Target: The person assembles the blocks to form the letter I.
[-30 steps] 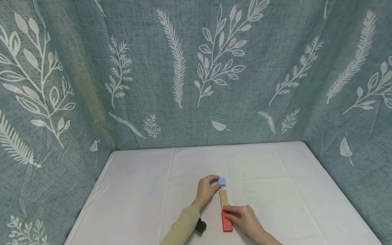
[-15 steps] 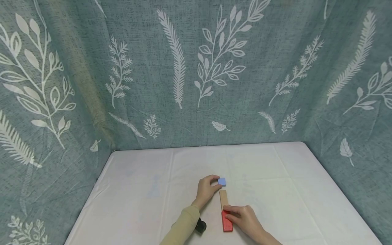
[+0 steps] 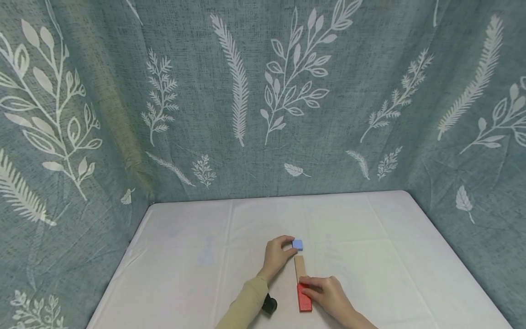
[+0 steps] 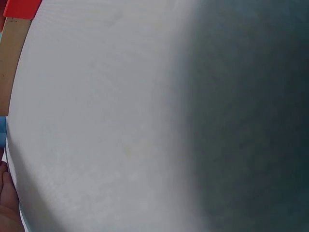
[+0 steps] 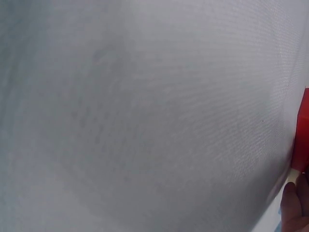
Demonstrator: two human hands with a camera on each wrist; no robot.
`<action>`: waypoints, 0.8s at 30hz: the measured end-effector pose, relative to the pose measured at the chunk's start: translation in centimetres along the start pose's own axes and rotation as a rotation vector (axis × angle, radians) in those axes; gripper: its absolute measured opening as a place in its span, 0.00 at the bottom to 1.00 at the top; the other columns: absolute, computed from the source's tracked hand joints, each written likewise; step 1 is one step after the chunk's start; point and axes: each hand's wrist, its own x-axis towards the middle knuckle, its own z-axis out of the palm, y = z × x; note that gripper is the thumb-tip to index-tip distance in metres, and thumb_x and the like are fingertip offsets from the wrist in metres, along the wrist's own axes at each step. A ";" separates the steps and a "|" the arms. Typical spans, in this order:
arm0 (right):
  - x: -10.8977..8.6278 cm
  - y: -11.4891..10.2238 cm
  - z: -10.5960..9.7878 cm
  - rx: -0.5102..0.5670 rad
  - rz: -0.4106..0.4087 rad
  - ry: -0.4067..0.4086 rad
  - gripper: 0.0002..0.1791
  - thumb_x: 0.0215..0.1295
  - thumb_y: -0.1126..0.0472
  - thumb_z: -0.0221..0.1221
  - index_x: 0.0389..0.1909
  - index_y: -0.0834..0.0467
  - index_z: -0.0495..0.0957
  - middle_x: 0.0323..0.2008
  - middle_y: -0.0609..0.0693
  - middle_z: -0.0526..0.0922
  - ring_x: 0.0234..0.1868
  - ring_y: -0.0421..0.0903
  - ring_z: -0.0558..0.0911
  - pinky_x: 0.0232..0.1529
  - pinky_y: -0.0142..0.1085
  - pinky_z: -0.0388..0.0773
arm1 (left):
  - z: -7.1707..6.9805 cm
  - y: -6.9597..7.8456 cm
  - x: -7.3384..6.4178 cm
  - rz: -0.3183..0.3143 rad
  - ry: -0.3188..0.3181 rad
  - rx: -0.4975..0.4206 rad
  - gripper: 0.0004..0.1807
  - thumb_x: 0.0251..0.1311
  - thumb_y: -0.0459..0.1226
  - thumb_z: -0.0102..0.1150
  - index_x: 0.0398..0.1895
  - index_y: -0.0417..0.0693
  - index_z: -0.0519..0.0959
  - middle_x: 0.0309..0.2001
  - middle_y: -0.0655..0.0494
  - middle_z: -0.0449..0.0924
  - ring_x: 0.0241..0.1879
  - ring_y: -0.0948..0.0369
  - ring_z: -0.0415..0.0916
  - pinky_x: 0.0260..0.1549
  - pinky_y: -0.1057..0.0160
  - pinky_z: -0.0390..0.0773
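A small blue block [image 3: 297,245] lies on the white cloth, pinched between the thumb and index finger of my left hand [image 3: 276,257]. Just nearer to me is a plain wooden block [image 3: 300,267], a narrow gap separating it from the blue one in the head view. A red block [image 3: 305,303] continues the row, its far end meeting the wooden block. My right hand [image 3: 330,296] pinches the red block at that far end, thumb and index fingertips right at the joint. In the left wrist view, the blue block [image 4: 3,131] and wooden block [image 4: 13,60] show end to end.
A white cloth [image 3: 185,256] covers the table. Green curtains [image 3: 255,173] with white leaf prints hang round its back and sides. A black rounded object [image 3: 270,304] shows beside the left sleeve [image 3: 246,299].
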 end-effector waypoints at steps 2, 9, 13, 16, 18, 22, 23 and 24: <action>0.0 0.0 0.0 -0.002 -0.005 0.002 0.13 0.56 0.59 0.66 0.42 0.58 0.85 0.41 0.50 0.87 0.46 0.43 0.85 0.42 0.28 0.84 | 0.0 0.0 0.0 0.002 0.000 -0.004 0.16 0.51 0.33 0.67 0.44 0.38 0.82 0.47 0.46 0.84 0.52 0.50 0.79 0.55 0.52 0.77; 0.3 0.1 0.1 -0.010 -0.031 0.008 0.13 0.56 0.59 0.66 0.42 0.58 0.85 0.40 0.50 0.88 0.45 0.44 0.85 0.42 0.30 0.84 | -0.2 -0.3 -0.2 -0.009 0.006 -0.031 0.18 0.52 0.34 0.67 0.46 0.37 0.81 0.48 0.44 0.83 0.53 0.48 0.78 0.56 0.51 0.76; 0.5 0.0 0.1 -0.055 -0.045 0.005 0.13 0.56 0.59 0.66 0.42 0.57 0.85 0.41 0.50 0.87 0.45 0.45 0.85 0.42 0.31 0.85 | -0.4 -0.3 -0.3 -0.040 0.024 -0.057 0.20 0.53 0.36 0.66 0.49 0.36 0.79 0.50 0.42 0.81 0.54 0.47 0.77 0.57 0.49 0.75; 0.7 0.1 0.0 -0.097 -0.069 0.001 0.13 0.56 0.59 0.66 0.42 0.57 0.85 0.41 0.50 0.87 0.45 0.46 0.85 0.41 0.33 0.85 | -0.4 -0.3 -0.4 -0.063 0.066 -0.092 0.20 0.53 0.37 0.66 0.49 0.36 0.79 0.51 0.42 0.81 0.55 0.47 0.76 0.58 0.49 0.75; 0.7 0.1 -0.2 -0.124 -0.093 0.001 0.12 0.56 0.59 0.66 0.42 0.57 0.85 0.40 0.49 0.88 0.45 0.46 0.86 0.41 0.34 0.85 | -0.5 -0.2 -0.3 -0.069 0.108 -0.146 0.19 0.54 0.36 0.66 0.49 0.36 0.79 0.51 0.42 0.81 0.56 0.47 0.76 0.59 0.51 0.74; 0.9 0.1 -0.4 -0.171 -0.112 -0.021 0.12 0.56 0.58 0.65 0.41 0.55 0.86 0.40 0.49 0.88 0.44 0.45 0.86 0.40 0.34 0.85 | -1.2 0.6 0.3 -0.059 0.179 -0.253 0.18 0.55 0.34 0.65 0.48 0.34 0.79 0.52 0.42 0.80 0.59 0.47 0.73 0.62 0.54 0.72; 0.9 0.2 -0.5 -0.188 -0.116 -0.023 0.11 0.56 0.58 0.66 0.41 0.55 0.86 0.40 0.48 0.88 0.43 0.44 0.86 0.40 0.34 0.85 | -1.5 0.9 0.5 -0.049 0.186 -0.260 0.18 0.56 0.34 0.64 0.48 0.34 0.79 0.52 0.43 0.80 0.59 0.48 0.73 0.62 0.55 0.72; 1.0 0.2 -0.5 -0.208 -0.121 -0.026 0.11 0.56 0.58 0.66 0.41 0.55 0.86 0.40 0.48 0.88 0.43 0.44 0.86 0.39 0.33 0.85 | -1.9 1.3 0.6 -0.033 0.192 -0.247 0.17 0.57 0.34 0.64 0.48 0.35 0.79 0.52 0.43 0.81 0.59 0.48 0.73 0.62 0.54 0.72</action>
